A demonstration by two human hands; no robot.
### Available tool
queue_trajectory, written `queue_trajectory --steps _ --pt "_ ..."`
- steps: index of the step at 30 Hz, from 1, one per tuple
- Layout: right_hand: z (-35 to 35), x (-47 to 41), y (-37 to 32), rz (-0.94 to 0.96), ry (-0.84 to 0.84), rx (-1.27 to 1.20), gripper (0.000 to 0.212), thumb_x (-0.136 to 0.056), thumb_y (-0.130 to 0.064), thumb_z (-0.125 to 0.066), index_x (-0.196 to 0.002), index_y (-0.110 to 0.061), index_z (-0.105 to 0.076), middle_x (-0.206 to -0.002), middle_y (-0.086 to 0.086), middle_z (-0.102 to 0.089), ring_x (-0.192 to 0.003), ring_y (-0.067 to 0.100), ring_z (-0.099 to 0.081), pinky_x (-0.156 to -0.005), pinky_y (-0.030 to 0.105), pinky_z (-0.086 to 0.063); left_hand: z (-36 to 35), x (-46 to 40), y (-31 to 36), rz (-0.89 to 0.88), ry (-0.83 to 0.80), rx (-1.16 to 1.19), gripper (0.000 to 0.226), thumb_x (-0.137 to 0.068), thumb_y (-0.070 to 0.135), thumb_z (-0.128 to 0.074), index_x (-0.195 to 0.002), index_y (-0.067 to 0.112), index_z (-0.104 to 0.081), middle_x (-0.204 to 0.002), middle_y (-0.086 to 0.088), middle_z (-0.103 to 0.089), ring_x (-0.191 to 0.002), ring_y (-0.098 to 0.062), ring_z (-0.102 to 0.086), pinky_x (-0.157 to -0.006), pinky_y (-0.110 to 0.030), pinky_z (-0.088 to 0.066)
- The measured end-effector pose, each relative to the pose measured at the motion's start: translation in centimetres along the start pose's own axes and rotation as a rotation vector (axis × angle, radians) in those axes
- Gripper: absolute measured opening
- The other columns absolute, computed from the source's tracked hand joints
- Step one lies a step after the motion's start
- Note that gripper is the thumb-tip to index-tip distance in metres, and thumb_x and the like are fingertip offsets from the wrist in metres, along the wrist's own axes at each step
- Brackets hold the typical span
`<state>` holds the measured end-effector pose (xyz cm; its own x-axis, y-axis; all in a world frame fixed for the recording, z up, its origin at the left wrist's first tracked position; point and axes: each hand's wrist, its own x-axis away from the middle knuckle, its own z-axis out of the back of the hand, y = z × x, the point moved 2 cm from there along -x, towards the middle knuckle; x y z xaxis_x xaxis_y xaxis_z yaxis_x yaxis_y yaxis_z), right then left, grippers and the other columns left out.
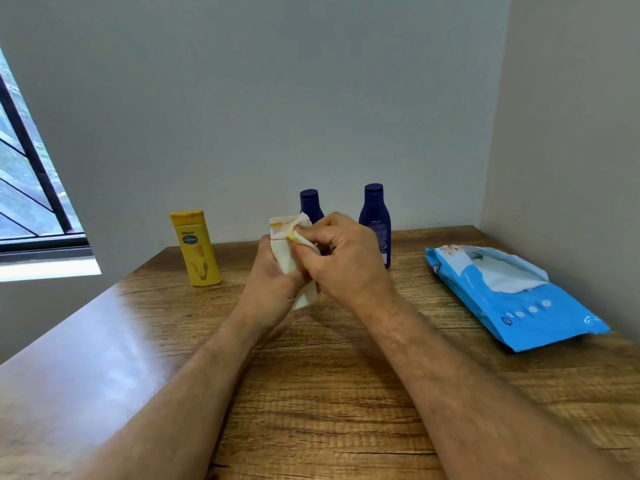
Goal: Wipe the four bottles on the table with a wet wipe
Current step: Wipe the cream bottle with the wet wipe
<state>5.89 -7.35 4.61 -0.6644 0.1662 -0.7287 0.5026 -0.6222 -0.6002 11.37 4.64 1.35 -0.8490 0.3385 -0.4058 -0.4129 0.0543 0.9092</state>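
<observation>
My left hand [273, 271] grips a cream bottle [282, 252]; my right hand [346, 261] presses a wipe [304, 230] on it.

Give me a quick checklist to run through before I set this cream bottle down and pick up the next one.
1. Left hand grips the cream plastic bottle with the flip cap: ok.
2. Right hand pinches the white wet wipe against the cap: ok.
3. Whole cream bottle wiped: cannot tell, the hands hide most of it.
4. Free spot on the wooden table in front to set it down: ok.
5. Yellow plastic bottle and two dark blue bottles upright within reach: ok.
6. Blue wipe pack open with a wipe showing: ok.
</observation>
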Motion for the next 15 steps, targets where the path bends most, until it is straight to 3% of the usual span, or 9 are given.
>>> queue_trajectory --steps 3,6,8,12,15 --pt "-0.04 0.12 -0.10 0.044 -0.043 0.062 0.028 -0.093 -0.032 -0.068 -0.117 -0.019 -0.074 -0.098 -0.009 -0.064 -0.091 0.006 -0.061 -0.082 0.024 -0.057 0.16 -0.01 -0.49 0.012 0.012 -0.018 0.064 -0.082 0.011 -0.077 -0.135 0.023 -0.044 -0.122 -0.013 -0.065 -0.109 -0.032 -0.069 -0.086 -0.061 -0.058" --pt "0.06 0.14 -0.11 0.031 -0.017 0.076 0.027 -0.094 -0.032 -0.067 -0.116 -0.019 -0.074 -0.100 -0.007 -0.067 -0.090 0.006 -0.062 -0.081 0.022 -0.057 0.08 0.05 -0.34 0.018 0.044 0.014 0.064 -0.083 0.018 -0.078 -0.136 0.021 -0.043 -0.123 -0.010 -0.066 -0.109 -0.029 -0.069 -0.087 -0.057 -0.059" --pt "0.21 0.09 0.10 -0.042 0.028 0.071 0.025 -0.094 -0.032 -0.067 -0.113 -0.019 -0.075 -0.099 -0.005 -0.070 -0.087 0.005 -0.063 -0.078 0.022 -0.058 0.08 0.02 -0.08 0.026 0.059 0.091 0.070 -0.078 0.023 -0.081 -0.138 0.018 -0.046 -0.124 -0.015 -0.066 -0.110 -0.033 -0.069 -0.087 -0.057 -0.059" --pt "0.35 -0.11 0.68 -0.179 0.046 -0.016 0.018 -0.094 -0.031 -0.067 -0.103 -0.020 -0.077 -0.087 -0.006 -0.073 -0.077 0.004 -0.068 -0.065 0.018 -0.058 0.22 0.11 -0.14 0.074 0.060 0.227 0.068 -0.077 0.011 -0.080 -0.137 0.015 -0.047 -0.121 -0.017 -0.067 -0.110 -0.034 -0.068 -0.087 -0.052 -0.059" --pt "0.29 -0.05 0.34 -0.142 0.032 -0.005 0.022 -0.094 -0.031 -0.067 -0.110 -0.021 -0.076 -0.097 -0.005 -0.073 -0.086 0.004 -0.066 -0.075 0.019 -0.057 -0.10 0.03 -0.26 0.075 0.047 0.127 0.068 -0.080 0.008 -0.079 -0.137 0.018 -0.045 -0.122 -0.015 -0.067 -0.109 -0.034 -0.069 -0.088 -0.056 -0.059"
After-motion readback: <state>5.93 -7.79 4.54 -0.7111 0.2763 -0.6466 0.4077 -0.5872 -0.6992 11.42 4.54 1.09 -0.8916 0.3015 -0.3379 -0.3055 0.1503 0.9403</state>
